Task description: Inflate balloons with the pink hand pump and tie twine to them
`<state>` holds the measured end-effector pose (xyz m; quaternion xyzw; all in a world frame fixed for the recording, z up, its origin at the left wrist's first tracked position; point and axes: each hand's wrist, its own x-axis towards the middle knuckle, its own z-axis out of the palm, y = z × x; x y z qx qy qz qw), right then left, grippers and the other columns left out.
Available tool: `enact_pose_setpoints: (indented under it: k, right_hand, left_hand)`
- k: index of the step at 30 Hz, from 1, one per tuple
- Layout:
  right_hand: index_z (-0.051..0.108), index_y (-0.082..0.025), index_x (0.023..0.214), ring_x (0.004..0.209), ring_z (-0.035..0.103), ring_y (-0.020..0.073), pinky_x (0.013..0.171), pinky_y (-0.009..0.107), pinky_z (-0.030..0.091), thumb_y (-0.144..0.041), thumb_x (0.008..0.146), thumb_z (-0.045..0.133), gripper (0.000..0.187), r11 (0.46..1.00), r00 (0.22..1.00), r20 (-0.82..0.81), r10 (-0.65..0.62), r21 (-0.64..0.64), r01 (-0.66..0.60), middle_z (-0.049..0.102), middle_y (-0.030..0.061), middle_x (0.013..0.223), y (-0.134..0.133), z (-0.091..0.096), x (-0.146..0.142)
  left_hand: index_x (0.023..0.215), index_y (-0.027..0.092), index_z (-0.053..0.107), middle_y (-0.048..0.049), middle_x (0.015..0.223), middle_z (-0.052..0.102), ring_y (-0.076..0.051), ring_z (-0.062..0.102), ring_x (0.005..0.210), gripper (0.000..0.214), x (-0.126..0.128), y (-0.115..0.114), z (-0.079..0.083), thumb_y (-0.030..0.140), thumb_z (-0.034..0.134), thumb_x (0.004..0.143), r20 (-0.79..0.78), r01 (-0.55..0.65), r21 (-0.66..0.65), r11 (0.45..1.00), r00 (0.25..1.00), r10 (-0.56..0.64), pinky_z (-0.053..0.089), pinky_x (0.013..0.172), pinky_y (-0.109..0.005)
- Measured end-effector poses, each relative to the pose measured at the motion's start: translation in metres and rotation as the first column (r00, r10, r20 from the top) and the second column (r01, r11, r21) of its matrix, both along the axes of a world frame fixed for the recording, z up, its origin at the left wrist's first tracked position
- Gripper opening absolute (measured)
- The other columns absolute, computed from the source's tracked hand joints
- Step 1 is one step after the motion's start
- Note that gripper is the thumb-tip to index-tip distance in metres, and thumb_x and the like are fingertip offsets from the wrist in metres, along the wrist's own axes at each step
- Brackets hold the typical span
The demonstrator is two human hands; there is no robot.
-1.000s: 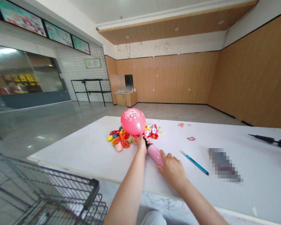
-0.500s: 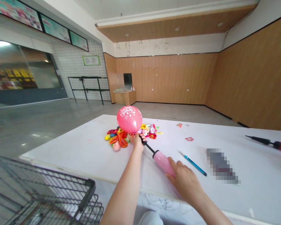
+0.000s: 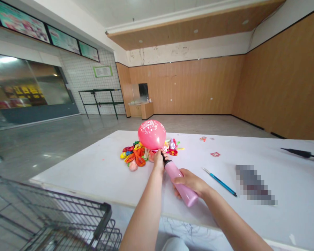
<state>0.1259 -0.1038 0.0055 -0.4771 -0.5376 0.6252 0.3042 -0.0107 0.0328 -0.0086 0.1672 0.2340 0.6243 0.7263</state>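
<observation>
A pink balloon (image 3: pixel 151 134) with white print stands inflated above the table, its neck on the black nozzle of a pink hand pump (image 3: pixel 180 186). My left hand (image 3: pixel 159 160) is pinched around the balloon neck at the nozzle. My right hand (image 3: pixel 189 182) is wrapped round the pump's pink barrel, which is pushed in toward the nozzle. Just behind the balloon lies a heap of several flat coloured balloons (image 3: pixel 136 155).
The white table (image 3: pixel 99 170) also bears a blue pen (image 3: pixel 221 182), a blurred dark object (image 3: pixel 255 190), small red scraps (image 3: pixel 214 154) and a black and red pump (image 3: pixel 303 154) at the far right. A wire shopping cart (image 3: pixel 54 216) stands at lower left.
My right hand pulled the pump barrel back, then pushed it in again toward the nozzle. The balloon looks slightly larger. My left hand stayed on the neck.
</observation>
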Motion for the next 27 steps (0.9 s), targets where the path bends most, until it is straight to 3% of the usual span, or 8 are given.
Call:
enact_pose_setpoints:
  k: [6, 11, 14, 21, 27]
  right_hand:
    - [0.043, -0.019, 0.105, 0.054, 0.061, 0.0132, 0.046, 0.022, 0.044, -0.051, 0.073, 0.065, 0.050, 0.996, 0.987, -0.151, 0.051, -0.071, -0.062, 0.061, 0.0004, 0.077, -0.054, -0.001, 0.044]
    - [0.043, -0.020, 0.112, 0.051, 0.063, 0.0150, 0.044, 0.024, 0.046, -0.055, 0.077, 0.063, 0.053, 0.987, 0.984, -0.175, 0.031, -0.147, -0.057, 0.061, 0.0001, 0.074, -0.078, 0.002, 0.067]
    - [0.043, -0.021, 0.112, 0.052, 0.062, 0.0148, 0.045, 0.024, 0.047, -0.052, 0.077, 0.063, 0.050, 0.984, 0.990, -0.132, 0.052, -0.161, -0.074, 0.061, 0.0000, 0.075, -0.068, 0.004, 0.061]
    - [0.042, -0.019, 0.102, 0.049, 0.057, 0.0123, 0.045, 0.024, 0.045, -0.046, 0.079, 0.059, 0.039, 1.000, 1.000, -0.010, 0.024, 0.007, -0.024, 0.055, -0.0037, 0.068, -0.003, 0.012, 0.012]
    - [0.038, -0.019, 0.102, 0.045, 0.057, 0.0128, 0.043, 0.024, 0.044, -0.049, 0.083, 0.053, 0.039, 0.999, 0.995, -0.094, 0.032, -0.022, -0.035, 0.058, -0.0024, 0.067, 0.018, -0.002, -0.001]
  left_hand:
    - [0.067, 0.019, 0.037, 0.0078, 0.049, 0.034, -0.003, 0.031, 0.033, 0.027, 0.001, 0.007, 0.004, 0.023, 0.057, 0.085, 0.009, -0.058, -0.117, 0.991, 0.998, 0.060, 0.021, 0.032, -0.014]
    - [0.066, 0.019, 0.037, 0.0068, 0.050, 0.035, -0.003, 0.033, 0.034, 0.028, -0.004, 0.009, 0.008, 0.022, 0.053, 0.088, 0.048, -0.118, -0.100, 0.988, 0.991, 0.123, 0.021, 0.032, -0.014]
    - [0.067, 0.018, 0.039, 0.0063, 0.052, 0.036, -0.003, 0.034, 0.035, 0.027, -0.001, 0.004, 0.008, 0.024, 0.053, 0.088, 0.049, -0.106, -0.065, 0.992, 0.993, 0.110, 0.021, 0.032, -0.014]
    - [0.072, 0.019, 0.041, 0.0064, 0.055, 0.040, -0.004, 0.037, 0.038, 0.023, 0.004, -0.004, -0.002, 0.025, 0.060, 0.084, 0.003, -0.077, 0.032, 0.997, 0.997, 0.077, 0.026, 0.034, -0.015]
    - [0.072, 0.019, 0.041, 0.0067, 0.053, 0.042, -0.005, 0.037, 0.036, 0.017, 0.000, 0.006, -0.010, 0.020, 0.054, 0.083, -0.070, -0.163, 0.015, 0.986, 0.984, 0.164, 0.025, 0.035, -0.016]
